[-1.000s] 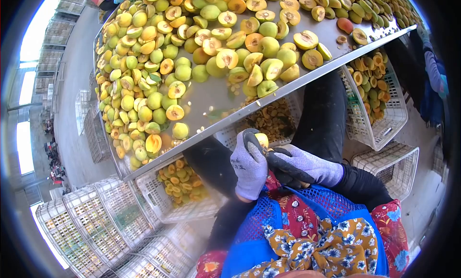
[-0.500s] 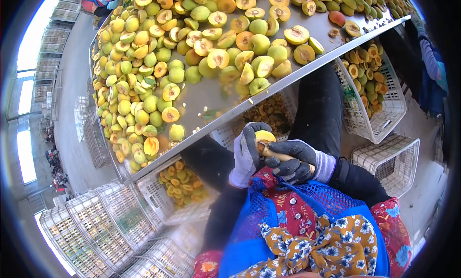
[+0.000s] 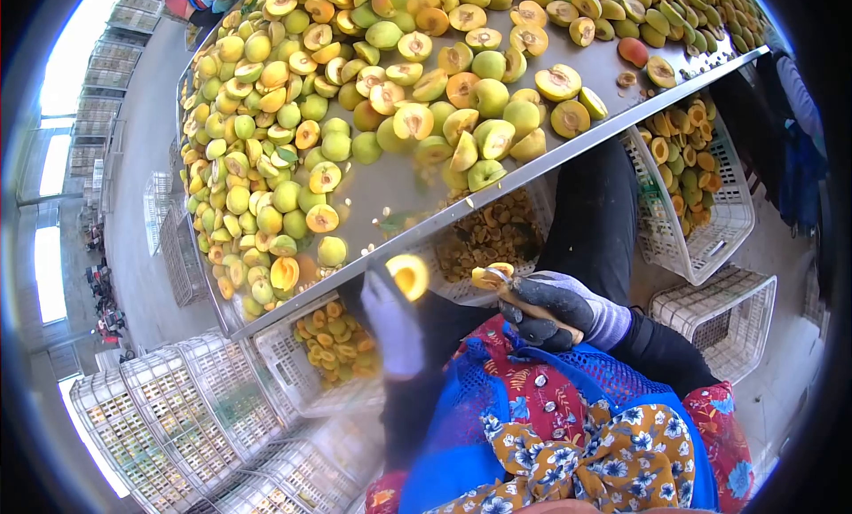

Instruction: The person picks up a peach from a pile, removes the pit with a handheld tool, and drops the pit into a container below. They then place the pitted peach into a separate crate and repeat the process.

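Note:
My left hand, in a lavender and dark glove, is blurred by motion in front of the table's edge. Its fingers hold a yellow peach half with a hollow centre. Farther right, in front of my body, my gloved right hand is closed round a wooden-handled tool. Another piece of peach sits by the tool's front end, above the right thumb; the tool's tip is mostly hidden. Whole and halved yellow-green peaches are heaped on the metal table beyond both hands.
A crate with fruit halves stands below the left hand. Under the table edge lie pits and scraps. At right are another filled crate and a white crate. Crates are stacked at lower left.
My hands have separated. The left moved left with a peach half, toward the crate below the table. The right stays near my body with the tool and a piece of peach.

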The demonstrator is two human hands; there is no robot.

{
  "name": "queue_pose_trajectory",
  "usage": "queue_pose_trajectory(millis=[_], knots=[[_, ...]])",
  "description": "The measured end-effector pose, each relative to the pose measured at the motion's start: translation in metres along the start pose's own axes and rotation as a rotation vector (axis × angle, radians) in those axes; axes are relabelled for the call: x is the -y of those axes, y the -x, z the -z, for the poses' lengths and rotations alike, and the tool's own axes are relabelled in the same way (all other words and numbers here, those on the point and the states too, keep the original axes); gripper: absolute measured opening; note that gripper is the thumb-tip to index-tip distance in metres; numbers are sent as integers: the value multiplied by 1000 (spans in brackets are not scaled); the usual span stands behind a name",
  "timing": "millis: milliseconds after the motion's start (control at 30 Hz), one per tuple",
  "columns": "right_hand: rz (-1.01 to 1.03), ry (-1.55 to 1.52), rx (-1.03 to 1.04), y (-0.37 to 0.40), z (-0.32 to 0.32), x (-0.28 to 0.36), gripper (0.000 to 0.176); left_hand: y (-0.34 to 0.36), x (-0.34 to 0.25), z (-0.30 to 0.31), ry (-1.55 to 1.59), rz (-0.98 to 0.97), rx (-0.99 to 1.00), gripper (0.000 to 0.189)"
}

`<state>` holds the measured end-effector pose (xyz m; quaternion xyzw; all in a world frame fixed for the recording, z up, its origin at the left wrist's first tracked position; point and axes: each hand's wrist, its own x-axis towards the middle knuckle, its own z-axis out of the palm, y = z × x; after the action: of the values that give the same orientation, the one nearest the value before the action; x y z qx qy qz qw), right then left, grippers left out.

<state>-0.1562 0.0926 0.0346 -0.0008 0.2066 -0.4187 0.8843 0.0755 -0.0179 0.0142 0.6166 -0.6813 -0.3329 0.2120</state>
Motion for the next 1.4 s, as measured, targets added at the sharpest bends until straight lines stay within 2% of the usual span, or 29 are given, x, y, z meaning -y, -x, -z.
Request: queue_pose_trajectory(millis=[67,133,233,300,333,367,433,533,567,667,700,800,833,933,967,1000,1033,1100,1133,1167,1267,1300,1367,1400], knots=[[-46,-186,-33,-9,29,-5,36,-8,19,50,-576,-32,29,40],[-55,-306,-141,-14,48,-9,38,-6,22,74,-931,235,-109,37],[-120,-305,2,-22,62,-9,35,-29,-13,68,-1032,-104,-261,33],[-161,-235,150,-25,72,-12,32,-59,-43,38,-638,-450,-133,32],[-133,-125,63,-22,65,-9,32,-71,-65,17,-582,-567,-14,37],[-103,-16,-24,-16,51,-5,32,-90,-73,-5,-665,-831,70,45],[-14,231,-155,-8,32,-1,37,-118,-92,-46,-654,-1220,125,48],[147,398,-236,-4,39,-8,40,-130,-85,-59,-819,-1188,177,47],[158,306,-351,-3,33,-9,42,-134,-83,-51,-903,-1118,262,61],[-23,-26,-166,3,57,-5,42,-135,-78,-32,-977,-818,385,63],[-41,-137,-103,-2,59,-4,43,-138,-62,-31,-896,-821,319,62],[-67,-135,-75,-6,44,4,42,-123,-35,-28,-684,-646,259,58],[-20,3,-183,-1,30,6,40,-118,-31,-27,-558,-644,155,54],[57,227,-255,0,13,11,41,-107,-12,-20,537,-29,403,48],[65,216,-255,-1,15,9,41,-104,0,-13,912,157,515,49],[69,210,-256,-1,20,8,42,-92,-11,-13,1194,140,593,49],[75,203,-261,-2,24,7,43,-79,-27,-10,1287,234,604,50],[118,420,-286,-10,34,2,47,-63,-39,-9,1420,360,638,54],[141,530,-297,-13,36,1,49,-58,-34,-11,1462,385,660,55],[88,489,-268,-12,33,3,52,-54,-29,-15,1503,416,682,57],[109,274,-229,-10,11,3,52,-40,-11,-45,1412,282,531,52],[16,560,-407,-17,-13,9,42,-34,-22,-74,1148,241,99,46],[209,815,-209,-32,-2,-14,30,-22,-23,-76,758,60,133,43],[152,630,-231,-31,1,-15,30,-19,-28,-74,857,96,123,43]])
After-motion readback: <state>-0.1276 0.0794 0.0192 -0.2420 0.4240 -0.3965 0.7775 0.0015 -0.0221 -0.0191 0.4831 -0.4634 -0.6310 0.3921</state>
